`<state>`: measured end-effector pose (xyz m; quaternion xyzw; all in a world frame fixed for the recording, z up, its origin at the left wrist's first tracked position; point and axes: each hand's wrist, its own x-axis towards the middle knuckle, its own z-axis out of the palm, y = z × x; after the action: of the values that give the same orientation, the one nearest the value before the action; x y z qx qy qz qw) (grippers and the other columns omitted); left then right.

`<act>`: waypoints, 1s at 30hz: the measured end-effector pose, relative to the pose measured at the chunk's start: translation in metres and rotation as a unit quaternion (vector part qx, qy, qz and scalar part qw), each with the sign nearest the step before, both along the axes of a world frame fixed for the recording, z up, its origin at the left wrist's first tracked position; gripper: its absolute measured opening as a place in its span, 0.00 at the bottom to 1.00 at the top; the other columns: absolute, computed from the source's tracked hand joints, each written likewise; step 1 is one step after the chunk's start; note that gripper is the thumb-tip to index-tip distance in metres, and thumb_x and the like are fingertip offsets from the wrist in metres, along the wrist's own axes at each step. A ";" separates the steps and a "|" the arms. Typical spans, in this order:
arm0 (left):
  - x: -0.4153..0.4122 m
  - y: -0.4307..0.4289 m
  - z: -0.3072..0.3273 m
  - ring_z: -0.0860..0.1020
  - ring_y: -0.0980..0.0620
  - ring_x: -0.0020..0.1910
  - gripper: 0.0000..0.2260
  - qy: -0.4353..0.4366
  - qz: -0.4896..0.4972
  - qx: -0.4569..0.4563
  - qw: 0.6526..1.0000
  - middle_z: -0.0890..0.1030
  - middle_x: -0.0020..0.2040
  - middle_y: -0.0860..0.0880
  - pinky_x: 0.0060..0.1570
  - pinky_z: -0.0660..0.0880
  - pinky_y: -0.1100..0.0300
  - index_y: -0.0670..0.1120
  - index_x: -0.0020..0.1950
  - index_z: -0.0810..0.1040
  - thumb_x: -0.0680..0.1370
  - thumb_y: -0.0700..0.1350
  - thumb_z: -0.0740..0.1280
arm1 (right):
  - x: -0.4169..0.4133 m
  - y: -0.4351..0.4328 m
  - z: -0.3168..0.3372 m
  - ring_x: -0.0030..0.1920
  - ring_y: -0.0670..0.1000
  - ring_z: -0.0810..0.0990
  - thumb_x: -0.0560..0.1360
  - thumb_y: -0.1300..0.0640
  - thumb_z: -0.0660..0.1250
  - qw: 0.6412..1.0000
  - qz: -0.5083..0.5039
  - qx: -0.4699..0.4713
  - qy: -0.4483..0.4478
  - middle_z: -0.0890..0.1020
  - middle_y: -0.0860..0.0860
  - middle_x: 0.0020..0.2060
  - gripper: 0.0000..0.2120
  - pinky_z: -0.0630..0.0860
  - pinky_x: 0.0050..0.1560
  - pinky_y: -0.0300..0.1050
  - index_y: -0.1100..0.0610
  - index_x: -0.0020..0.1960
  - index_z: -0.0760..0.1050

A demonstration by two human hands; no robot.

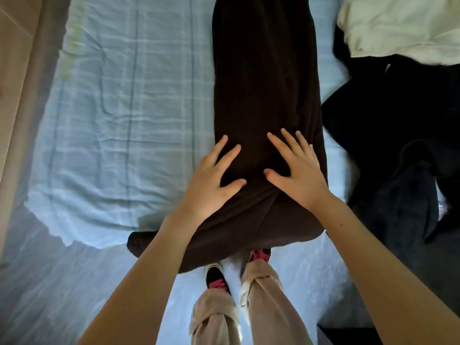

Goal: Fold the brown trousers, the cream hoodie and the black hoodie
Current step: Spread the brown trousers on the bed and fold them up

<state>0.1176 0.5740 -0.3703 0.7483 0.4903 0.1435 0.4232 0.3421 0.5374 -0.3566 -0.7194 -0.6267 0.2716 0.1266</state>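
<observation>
Brown trousers (263, 70) lay stretched under both my flat palms.
My left hand (211, 180) and right hand (298, 170) pressed them, fingers spread, grasping nothing, lengthwise on the blue sheet (119, 100); black hoodie (398, 145) and cream hoodie (403, 26) lay heaped to my right.

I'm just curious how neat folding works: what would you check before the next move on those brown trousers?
1. Left hand and right hand flat on the brown trousers: ok.
2. Trousers straight along the sheet: ok.
3. Fabric smooth: not ok, creases by the hands.
4. Near end on the sheet: not ok, it hangs over the edge.
5. Cream hoodie and black hoodie off the trousers: ok, they lie to the right.
</observation>
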 end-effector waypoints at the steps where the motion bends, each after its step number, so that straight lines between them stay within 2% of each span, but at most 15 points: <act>1: -0.003 -0.010 0.002 0.50 0.62 0.77 0.31 -0.022 0.006 -0.023 0.999 0.50 0.79 0.62 0.75 0.54 0.57 0.59 0.77 0.62 0.77 0.53 0.70 | 0.003 -0.005 0.001 0.80 0.47 0.43 0.73 0.40 0.64 1.000 0.002 -0.001 0.019 0.55 0.43 0.80 0.36 0.42 0.78 0.54 0.36 0.78 0.56; 5: 0.003 -0.058 0.009 0.48 0.61 0.78 0.32 -0.044 0.049 -0.045 0.997 0.46 0.79 0.64 0.74 0.52 0.60 0.65 0.74 0.65 0.73 0.57 0.74 | 0.031 -0.011 0.012 0.80 0.47 0.48 0.73 0.54 0.75 0.996 0.025 -0.018 0.086 0.61 0.44 0.78 0.34 0.51 0.79 0.50 0.43 0.75 0.67; 7: 0.011 -0.072 0.011 0.50 0.64 0.77 0.32 -0.077 0.102 -0.050 0.991 0.49 0.78 0.64 0.72 0.53 0.67 0.64 0.74 0.65 0.72 0.56 0.74 | 0.035 -0.021 0.016 0.78 0.47 0.55 0.72 0.56 0.76 0.997 -0.002 0.015 0.072 0.64 0.45 0.77 0.30 0.57 0.76 0.46 0.47 0.72 0.72; 8: 0.013 -0.075 0.012 0.52 0.66 0.76 0.32 -0.106 0.143 -0.058 0.982 0.52 0.78 0.62 0.71 0.54 0.70 0.63 0.74 0.66 0.73 0.54 0.74 | 0.031 -0.031 0.017 0.74 0.47 0.61 0.72 0.55 0.76 0.996 -0.043 0.047 0.058 0.66 0.46 0.75 0.28 0.62 0.73 0.45 0.48 0.71 0.74; 10: 0.010 -0.072 0.015 0.60 0.66 0.74 0.28 -0.153 0.226 -0.080 0.959 0.61 0.76 0.57 0.73 0.60 0.65 0.59 0.73 0.68 0.75 0.49 0.73 | 0.007 -0.048 0.017 0.63 0.51 0.72 0.74 0.53 0.74 0.984 -0.143 0.092 0.044 0.70 0.49 0.69 0.23 0.73 0.64 0.47 0.46 0.68 0.76; 12: 0.009 -0.072 0.017 0.68 0.63 0.70 0.25 -0.171 0.269 -0.121 0.940 0.70 0.72 0.54 0.72 0.66 0.61 0.56 0.72 0.71 0.77 0.43 0.72 | -0.019 -0.060 0.017 0.52 0.52 0.78 0.76 0.47 0.71 0.968 -0.219 0.040 0.117 0.67 0.51 0.61 0.23 0.79 0.57 0.50 0.42 0.70 0.72; 14: 0.010 -0.076 0.020 0.71 0.62 0.69 0.28 -0.188 0.268 -0.141 0.934 0.72 0.70 0.54 0.69 0.69 0.62 0.56 0.71 0.72 0.75 0.38 0.74 | -0.032 -0.063 0.019 0.52 0.53 0.78 0.76 0.42 0.69 0.945 -0.249 -0.020 0.210 0.67 0.52 0.59 0.27 0.81 0.54 0.51 0.38 0.72 0.65; 15: 0.011 -0.079 0.021 0.71 0.62 0.69 0.30 -0.192 0.260 -0.138 0.936 0.72 0.70 0.53 0.69 0.69 0.62 0.56 0.71 0.72 0.73 0.36 0.75 | -0.032 -0.063 0.020 0.53 0.50 0.79 0.75 0.44 0.71 0.942 -0.236 -0.025 0.237 0.70 0.51 0.58 0.28 0.81 0.54 0.48 0.39 0.72 0.63; 17: 0.013 -0.084 0.023 0.70 0.61 0.70 0.34 -0.188 0.249 -0.140 0.940 0.71 0.71 0.52 0.69 0.68 0.61 0.56 0.71 0.71 0.70 0.35 0.77 | -0.019 -0.063 0.024 0.48 0.41 0.81 0.75 0.57 0.73 0.931 -0.198 -0.011 0.307 0.77 0.48 0.55 0.29 0.79 0.48 0.34 0.42 0.72 0.67; 18: 0.013 -0.086 0.024 0.69 0.61 0.70 0.36 -0.185 0.246 -0.146 0.940 0.70 0.72 0.52 0.69 0.67 0.62 0.56 0.71 0.71 0.69 0.34 0.78 | -0.008 -0.065 0.026 0.47 0.39 0.81 0.74 0.63 0.72 0.921 -0.176 -0.011 0.346 0.79 0.48 0.57 0.30 0.78 0.45 0.32 0.43 0.71 0.69; 21: 0.011 -0.092 0.025 0.70 0.63 0.69 0.35 -0.166 0.241 -0.138 0.946 0.70 0.70 0.55 0.68 0.69 0.64 0.57 0.71 0.72 0.68 0.35 0.78 | 0.032 -0.080 0.030 0.62 0.42 0.79 0.72 0.71 0.70 0.903 -0.144 -0.018 0.404 0.79 0.46 0.65 0.31 0.78 0.56 0.36 0.45 0.69 0.74; 23: 0.014 -0.096 0.026 0.72 0.61 0.68 0.33 -0.153 0.240 -0.138 0.949 0.72 0.69 0.56 0.68 0.71 0.61 0.59 0.70 0.73 0.70 0.35 0.77 | 0.050 -0.088 0.030 0.64 0.51 0.79 0.73 0.72 0.71 0.895 -0.160 -0.025 0.415 0.80 0.49 0.64 0.30 0.78 0.62 0.45 0.48 0.69 0.75; 26: 0.024 -0.100 0.027 0.71 0.58 0.69 0.31 -0.167 0.235 -0.149 0.946 0.73 0.70 0.53 0.70 0.70 0.55 0.56 0.71 0.73 0.73 0.32 0.73 | 0.056 -0.091 0.025 0.60 0.72 0.74 0.75 0.70 0.70 0.907 -0.169 -0.027 0.385 0.81 0.59 0.59 0.28 0.77 0.63 0.61 0.47 0.69 0.74; 28: 0.025 -0.101 0.028 0.73 0.59 0.67 0.31 -0.182 0.240 -0.142 0.943 0.75 0.68 0.52 0.67 0.72 0.59 0.55 0.70 0.73 0.73 0.30 0.72 | 0.056 -0.091 0.025 0.55 0.73 0.76 0.75 0.68 0.71 0.921 -0.146 -0.019 0.362 0.81 0.55 0.58 0.28 0.79 0.58 0.62 0.43 0.68 0.74; 30: 0.023 -0.102 0.027 0.78 0.62 0.60 0.31 -0.190 0.252 -0.136 0.939 0.80 0.60 0.54 0.57 0.76 0.67 0.58 0.68 0.75 0.73 0.30 0.72 | 0.061 -0.094 0.022 0.40 0.63 0.81 0.74 0.66 0.72 0.939 -0.132 -0.001 0.316 0.82 0.47 0.52 0.28 0.84 0.47 0.51 0.41 0.67 0.74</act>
<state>0.1404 0.4723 -0.3433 0.4942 0.5882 0.3174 0.5560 0.4035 0.4435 -0.3346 -0.6730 -0.4534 0.4666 0.3520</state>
